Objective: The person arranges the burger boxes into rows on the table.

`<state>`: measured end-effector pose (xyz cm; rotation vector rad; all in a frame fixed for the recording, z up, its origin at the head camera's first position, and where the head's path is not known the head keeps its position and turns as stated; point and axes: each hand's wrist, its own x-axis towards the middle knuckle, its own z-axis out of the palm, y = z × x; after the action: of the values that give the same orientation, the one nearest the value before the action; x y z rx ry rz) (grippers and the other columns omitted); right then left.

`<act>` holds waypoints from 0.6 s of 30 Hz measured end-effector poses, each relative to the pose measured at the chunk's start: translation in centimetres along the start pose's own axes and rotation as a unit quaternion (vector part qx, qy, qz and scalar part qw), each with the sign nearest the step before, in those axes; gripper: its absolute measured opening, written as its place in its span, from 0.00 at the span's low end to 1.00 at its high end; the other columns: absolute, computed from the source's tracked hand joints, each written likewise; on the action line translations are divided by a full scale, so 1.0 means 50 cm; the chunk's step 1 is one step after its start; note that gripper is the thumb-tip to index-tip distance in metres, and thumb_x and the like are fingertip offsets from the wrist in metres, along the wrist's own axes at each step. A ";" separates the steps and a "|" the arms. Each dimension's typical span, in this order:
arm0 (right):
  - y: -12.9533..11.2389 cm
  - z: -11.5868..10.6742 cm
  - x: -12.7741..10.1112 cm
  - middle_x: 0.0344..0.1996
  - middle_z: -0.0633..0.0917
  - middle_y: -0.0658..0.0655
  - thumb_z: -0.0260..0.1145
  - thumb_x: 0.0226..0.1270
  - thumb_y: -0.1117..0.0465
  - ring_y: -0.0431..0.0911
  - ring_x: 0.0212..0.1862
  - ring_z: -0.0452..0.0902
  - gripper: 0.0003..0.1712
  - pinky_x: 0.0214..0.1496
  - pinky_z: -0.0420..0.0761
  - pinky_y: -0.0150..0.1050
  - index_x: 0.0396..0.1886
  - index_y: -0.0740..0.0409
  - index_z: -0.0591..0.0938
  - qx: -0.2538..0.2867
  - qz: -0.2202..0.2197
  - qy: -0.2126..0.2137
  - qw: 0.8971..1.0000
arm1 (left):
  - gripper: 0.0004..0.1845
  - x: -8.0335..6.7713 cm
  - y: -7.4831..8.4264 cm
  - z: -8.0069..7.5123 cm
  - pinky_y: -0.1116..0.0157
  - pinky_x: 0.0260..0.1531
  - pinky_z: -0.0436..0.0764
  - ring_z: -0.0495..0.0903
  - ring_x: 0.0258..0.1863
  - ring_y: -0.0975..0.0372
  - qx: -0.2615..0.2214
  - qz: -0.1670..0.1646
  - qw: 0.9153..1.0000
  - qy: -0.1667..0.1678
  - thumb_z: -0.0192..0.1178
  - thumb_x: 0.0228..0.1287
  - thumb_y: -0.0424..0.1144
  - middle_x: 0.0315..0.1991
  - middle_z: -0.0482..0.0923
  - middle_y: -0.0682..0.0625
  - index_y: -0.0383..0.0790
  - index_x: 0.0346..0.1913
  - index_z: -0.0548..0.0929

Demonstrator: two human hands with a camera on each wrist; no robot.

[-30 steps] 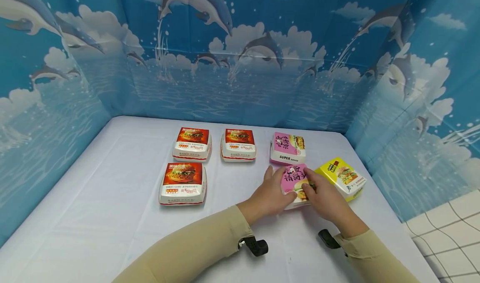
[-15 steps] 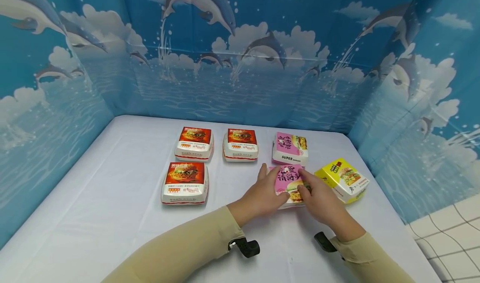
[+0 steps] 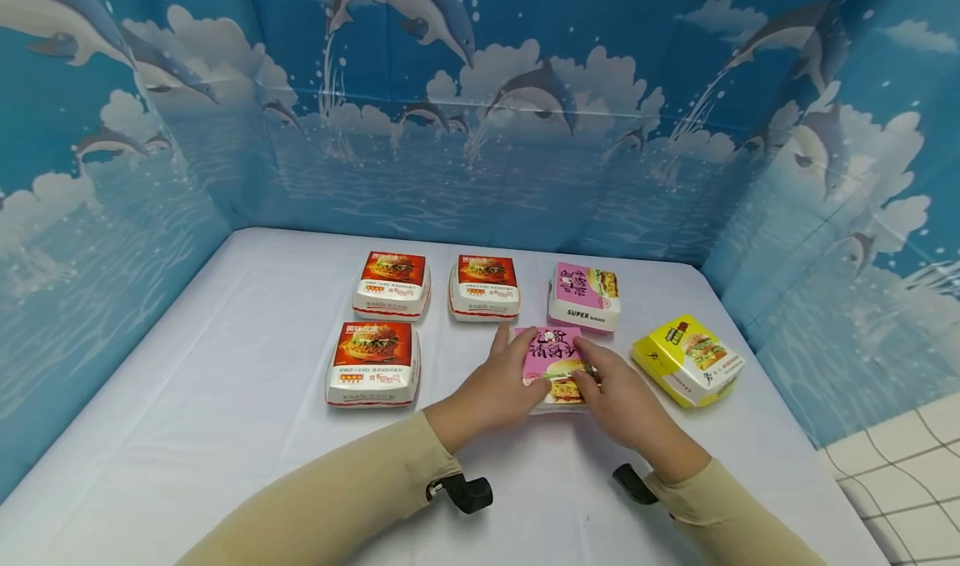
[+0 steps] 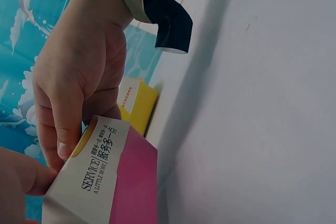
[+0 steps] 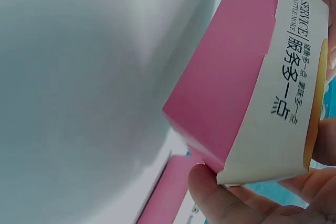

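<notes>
We hold a pink burger box [image 3: 553, 364] between both hands near the middle of the white table [image 3: 225, 399], just in front of a second pink box [image 3: 585, 297] at the far right of the back row. Our left hand [image 3: 491, 391] grips its left side with the thumb up along the lid, and our right hand [image 3: 618, 399] grips the right side with fingers curled onto the top; in the right wrist view the fingertips [image 5: 220, 203] pinch the box's white edge, and its base seems tilted off the table. Left of it lie three red boxes: one near [image 3: 372, 363], two far [image 3: 392, 285] [image 3: 484, 288]. A yellow box [image 3: 687, 358] sits askew to the right, near our right hand. We judge the cardboard light and soft, so squeezing too hard could dent the walls or pop the lid, and a careless sideways move could knock the far pink box or nudge the yellow one toward the table's right edge.
</notes>
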<state>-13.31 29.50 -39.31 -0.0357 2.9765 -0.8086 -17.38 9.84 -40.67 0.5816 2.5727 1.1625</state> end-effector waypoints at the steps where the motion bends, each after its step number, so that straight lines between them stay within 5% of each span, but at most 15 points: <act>1: -0.003 0.003 0.001 0.81 0.66 0.66 0.59 0.83 0.53 0.66 0.80 0.62 0.38 0.74 0.71 0.65 0.85 0.53 0.59 0.002 -0.001 -0.003 1.000 | 0.43 -0.002 -0.004 -0.003 0.42 0.73 0.73 0.66 0.79 0.44 0.001 -0.001 1.000 0.003 0.60 0.74 0.52 0.88 0.36 0.41 0.51 0.85 0.55; 18: -0.051 0.038 0.023 0.80 0.68 0.62 0.64 0.80 0.53 0.57 0.66 0.79 0.39 0.66 0.83 0.54 0.84 0.51 0.62 0.038 -0.033 -0.034 0.998 | 0.39 -0.033 -0.054 -0.055 0.36 0.74 0.67 0.60 0.81 0.38 -0.008 -0.018 0.999 0.036 0.58 0.76 0.48 0.87 0.38 0.37 0.52 0.85 0.56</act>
<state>-14.35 26.27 -39.72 -0.1554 2.8923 -0.9076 -17.68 5.66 -40.81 0.4956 2.6201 1.2132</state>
